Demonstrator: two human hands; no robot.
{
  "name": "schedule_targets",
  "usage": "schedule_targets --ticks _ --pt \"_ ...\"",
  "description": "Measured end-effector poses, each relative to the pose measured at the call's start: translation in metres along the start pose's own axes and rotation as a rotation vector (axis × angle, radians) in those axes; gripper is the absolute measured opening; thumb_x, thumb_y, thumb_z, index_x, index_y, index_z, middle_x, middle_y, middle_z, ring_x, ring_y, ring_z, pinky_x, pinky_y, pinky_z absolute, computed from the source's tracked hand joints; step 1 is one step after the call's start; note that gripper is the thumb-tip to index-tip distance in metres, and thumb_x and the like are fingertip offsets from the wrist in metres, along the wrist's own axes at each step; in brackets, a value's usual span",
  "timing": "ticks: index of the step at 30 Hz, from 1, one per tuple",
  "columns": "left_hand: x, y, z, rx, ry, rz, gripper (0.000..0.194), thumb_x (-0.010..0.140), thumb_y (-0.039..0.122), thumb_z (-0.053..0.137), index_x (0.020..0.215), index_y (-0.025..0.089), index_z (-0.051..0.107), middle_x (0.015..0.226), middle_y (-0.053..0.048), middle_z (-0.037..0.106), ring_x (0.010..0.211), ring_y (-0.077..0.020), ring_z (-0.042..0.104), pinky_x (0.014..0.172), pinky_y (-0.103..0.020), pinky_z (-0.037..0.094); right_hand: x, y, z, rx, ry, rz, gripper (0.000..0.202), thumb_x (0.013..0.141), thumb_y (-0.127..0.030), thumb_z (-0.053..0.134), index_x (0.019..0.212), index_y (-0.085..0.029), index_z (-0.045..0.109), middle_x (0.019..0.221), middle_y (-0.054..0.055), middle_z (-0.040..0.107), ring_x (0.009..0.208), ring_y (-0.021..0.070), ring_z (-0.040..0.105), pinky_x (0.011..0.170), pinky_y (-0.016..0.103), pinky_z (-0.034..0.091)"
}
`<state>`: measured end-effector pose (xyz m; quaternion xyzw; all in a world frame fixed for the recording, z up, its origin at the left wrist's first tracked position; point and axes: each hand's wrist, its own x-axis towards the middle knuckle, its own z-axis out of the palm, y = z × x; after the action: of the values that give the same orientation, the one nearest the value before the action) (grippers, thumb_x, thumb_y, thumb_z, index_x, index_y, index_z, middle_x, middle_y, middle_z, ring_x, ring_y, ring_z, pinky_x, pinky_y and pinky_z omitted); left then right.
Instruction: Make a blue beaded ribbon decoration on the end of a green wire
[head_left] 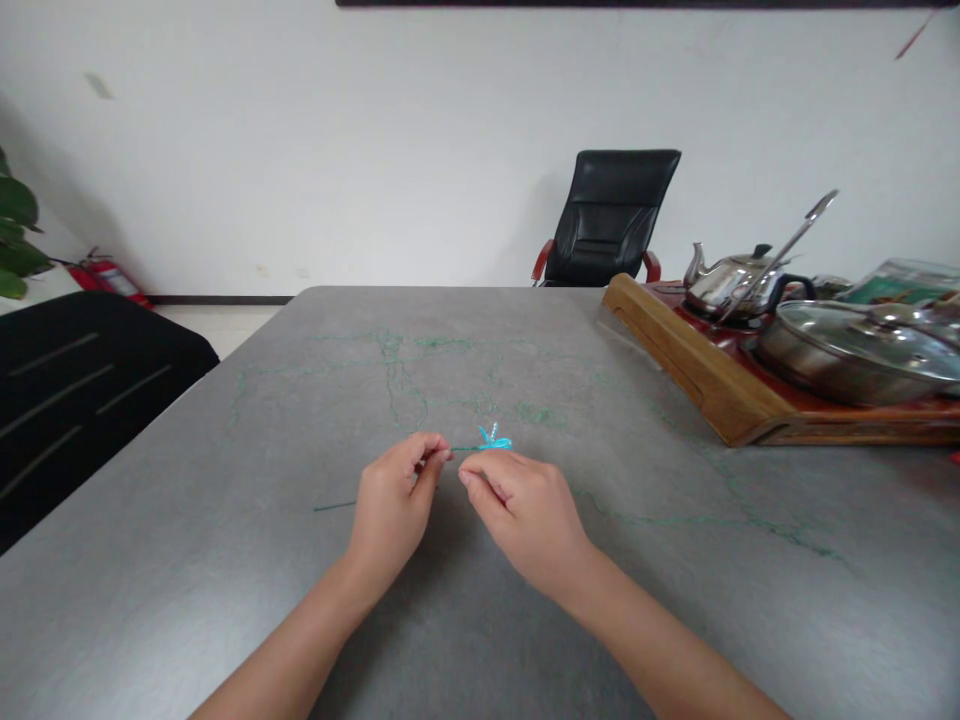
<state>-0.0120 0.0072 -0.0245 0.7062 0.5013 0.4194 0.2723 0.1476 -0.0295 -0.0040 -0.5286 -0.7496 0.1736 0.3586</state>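
My left hand (397, 500) is closed in a pinch on a thin dark green stem (466, 449), which runs rightward from its fingertips. Along the stem's right part sits a bright blue looped piece like a small bow (496, 442), with pale, clear-looking tips standing up. My right hand (525, 510) is also pinched closed, just in front of the blue piece; its fingertips hide whatever they grip. Another thin green length (334, 507) shows on the table left of my left hand, partly hidden behind it.
The grey table (225, 560) carries faint green thread-like marks. At the right stands a wooden tea tray (697, 380) with a steel kettle (731, 280) and a glass-lidded pan (862, 350). A black chair (615, 215) is beyond the far edge; dark seating (90, 400) is at left.
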Motion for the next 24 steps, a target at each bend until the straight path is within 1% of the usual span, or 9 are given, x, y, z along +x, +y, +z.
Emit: schedule_targets --ticks 2,4,6,9,12,15,17,21,24 --pt "0.001 -0.001 -0.003 0.102 0.007 0.123 0.012 0.088 0.022 0.057 0.088 0.022 0.069 0.085 -0.005 0.07 0.08 -0.0208 0.06 0.075 -0.03 0.042 0.001 0.002 -0.005 -0.036 0.02 -0.014 0.019 0.09 -0.018 0.052 0.083 -0.022 0.069 0.077 0.003 0.07 0.069 0.0174 0.062 0.064 0.029 0.036" --pt "0.003 -0.002 -0.005 0.158 -0.018 0.223 0.016 0.089 0.02 0.055 0.09 0.023 0.07 0.089 -0.007 0.07 0.086 -0.0228 0.059 0.078 -0.032 0.041 0.002 0.006 -0.009 -0.056 0.055 -0.036 0.019 0.089 -0.019 0.053 0.083 -0.024 0.071 0.077 0.003 0.07 0.069 0.0176 0.061 0.064 0.029 0.036" --pt "0.006 -0.001 -0.007 0.187 -0.044 0.289 0.018 0.09 0.018 0.053 0.089 0.024 0.071 0.089 -0.008 0.068 0.086 -0.0233 0.056 0.078 -0.032 0.04 0.004 0.01 -0.014 -0.059 0.08 -0.053 0.02 0.09 -0.02 0.054 0.084 -0.025 0.073 0.075 0.003 0.069 0.069 0.0174 0.06 0.065 0.029 0.036" --pt "0.008 0.001 -0.008 0.197 -0.081 0.338 0.019 0.09 0.017 0.052 0.086 0.023 0.07 0.085 -0.007 0.065 0.083 -0.0225 0.053 0.075 -0.031 0.038 0.008 0.015 -0.021 -0.054 0.067 -0.045 0.021 0.09 -0.022 0.054 0.084 -0.026 0.074 0.073 0.002 0.067 0.068 0.0163 0.058 0.064 0.028 0.035" --pt "0.009 0.006 -0.009 0.132 -0.181 0.322 0.018 0.091 0.019 0.053 0.084 0.023 0.069 0.083 -0.006 0.064 0.083 -0.0218 0.053 0.075 -0.031 0.039 0.012 0.019 -0.028 0.034 0.063 -0.038 0.017 0.088 -0.022 0.059 0.081 -0.026 0.075 0.068 0.0 0.064 0.063 0.0142 0.054 0.06 0.027 0.034" --pt "0.009 0.011 -0.01 -0.01 -0.278 0.237 0.016 0.091 0.024 0.055 0.08 0.022 0.067 0.082 -0.004 0.063 0.083 -0.0205 0.055 0.078 -0.03 0.04 0.016 0.025 -0.032 0.187 0.086 0.002 0.011 0.082 -0.024 0.066 0.076 -0.025 0.075 0.058 -0.003 0.053 0.055 0.0115 0.046 0.055 0.026 0.03" --pt "0.008 0.014 -0.01 -0.099 -0.33 0.172 0.017 0.09 0.027 0.056 0.079 0.022 0.067 0.082 -0.003 0.063 0.084 -0.0197 0.056 0.079 -0.03 0.04 0.018 0.029 -0.033 0.282 0.064 0.053 0.01 0.08 -0.027 0.069 0.074 -0.024 0.075 0.055 -0.004 0.05 0.053 0.0109 0.043 0.053 0.026 0.029" --pt "0.006 0.018 -0.012 -0.186 -0.407 0.094 0.016 0.089 0.029 0.058 0.078 0.022 0.068 0.082 -0.002 0.062 0.083 -0.0189 0.056 0.079 -0.029 0.039 0.021 0.034 -0.035 0.44 -0.032 0.121 0.011 0.077 -0.03 0.071 0.07 -0.022 0.074 0.061 -0.002 0.06 0.055 0.0114 0.044 0.054 0.026 0.031" --pt "0.005 0.019 -0.012 -0.215 -0.44 0.062 0.018 0.088 0.03 0.059 0.075 0.021 0.068 0.078 -0.002 0.061 0.081 -0.0189 0.056 0.079 -0.03 0.038 0.022 0.032 -0.036 0.539 -0.065 0.12 0.011 0.075 -0.029 0.071 0.068 -0.023 0.074 0.062 -0.002 0.063 0.057 0.012 0.047 0.056 0.026 0.033"
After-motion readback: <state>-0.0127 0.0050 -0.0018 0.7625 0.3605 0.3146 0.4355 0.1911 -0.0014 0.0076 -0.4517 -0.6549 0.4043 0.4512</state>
